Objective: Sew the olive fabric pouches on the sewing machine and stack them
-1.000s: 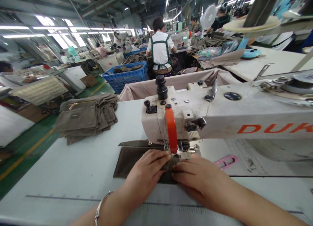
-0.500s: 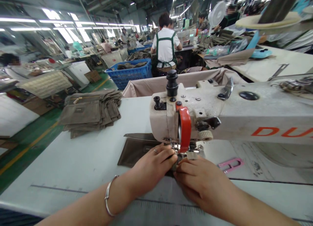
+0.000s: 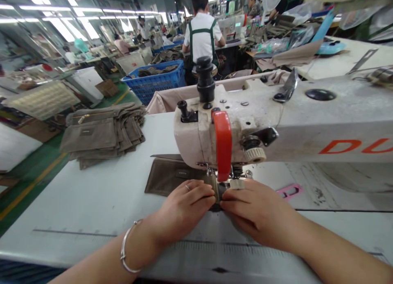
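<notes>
my left hand [image 3: 184,206] lay palm-down on the brown piece [image 3: 166,175], fingers curled, their tips clenched on the piece's right end just before the foot [image 3: 229,182]. a ring [image 3: 187,187] sat on one finger and a bracelet [image 3: 126,251] on the wrist. my right hand [image 3: 258,213] met it from the other side, thumb and forefinger nipping the same end, so that the two sets of fingertips nearly touched below the red guard [image 3: 223,144]. the piece lay flat on the table [image 3: 92,202], its right end beneath the head of the machine [image 3: 276,124] and its left part reaching out clear of it. a small label showed on its upper face. i could not see the needle, which was hidden behind the guard. a black knob [image 3: 205,81] stood upright on top of the machine head. a pink clip [image 3: 290,191] lay on the table just right of my right hand, not touching it. a stack [image 3: 101,134] of like brown pieces rested at the far left of the table, well apart from both hands. beyond the table stood a blue basket [image 3: 156,85] with more pieces in it, and near it a person [image 3: 201,38] in a white shirt, back turned.
</notes>
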`<state>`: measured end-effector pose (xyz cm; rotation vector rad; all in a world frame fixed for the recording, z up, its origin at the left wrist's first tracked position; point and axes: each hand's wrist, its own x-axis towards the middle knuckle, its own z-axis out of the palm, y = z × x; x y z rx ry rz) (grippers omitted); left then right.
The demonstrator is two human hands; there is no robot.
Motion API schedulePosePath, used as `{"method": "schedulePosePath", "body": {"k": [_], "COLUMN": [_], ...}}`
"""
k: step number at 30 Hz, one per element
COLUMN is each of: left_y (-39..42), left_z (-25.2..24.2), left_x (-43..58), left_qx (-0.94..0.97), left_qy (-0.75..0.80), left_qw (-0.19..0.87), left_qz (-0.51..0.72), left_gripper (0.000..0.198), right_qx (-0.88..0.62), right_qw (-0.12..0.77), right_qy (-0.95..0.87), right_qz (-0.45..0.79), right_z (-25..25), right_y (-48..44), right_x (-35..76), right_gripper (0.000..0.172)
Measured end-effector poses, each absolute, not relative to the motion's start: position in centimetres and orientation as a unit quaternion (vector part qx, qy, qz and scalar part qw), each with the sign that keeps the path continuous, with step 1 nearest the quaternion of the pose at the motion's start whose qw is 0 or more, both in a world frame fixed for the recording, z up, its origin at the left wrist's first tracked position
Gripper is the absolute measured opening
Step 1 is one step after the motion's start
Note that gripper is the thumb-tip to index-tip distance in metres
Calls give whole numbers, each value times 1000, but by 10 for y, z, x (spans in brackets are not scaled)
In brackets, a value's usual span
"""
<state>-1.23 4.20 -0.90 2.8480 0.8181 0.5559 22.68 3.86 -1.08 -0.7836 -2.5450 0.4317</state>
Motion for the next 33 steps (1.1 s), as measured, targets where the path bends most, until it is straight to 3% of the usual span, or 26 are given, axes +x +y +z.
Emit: {"method": "schedulePosePath", "body": {"k": [12, 19, 33], "left_y": [46, 47, 78], "left_z": [-6, 0, -11], "left_x": [-6, -8, -12], "left_qx": [943, 949, 926], "left_qy": [259, 230, 305], "left_qw": [81, 71, 78], "left_qz": [194, 205, 210], "left_gripper": [16, 19, 22], "right_qx": [-294, -287, -374], "right_qw": [210, 228, 217], "right_qy": [-916, -915, -895], "right_qz": [178, 170, 114], "right_z": [-11, -13, -28], "right_y": [39, 36, 39], "right_x": [225, 224, 214], "right_gripper": [21, 29, 32]}}
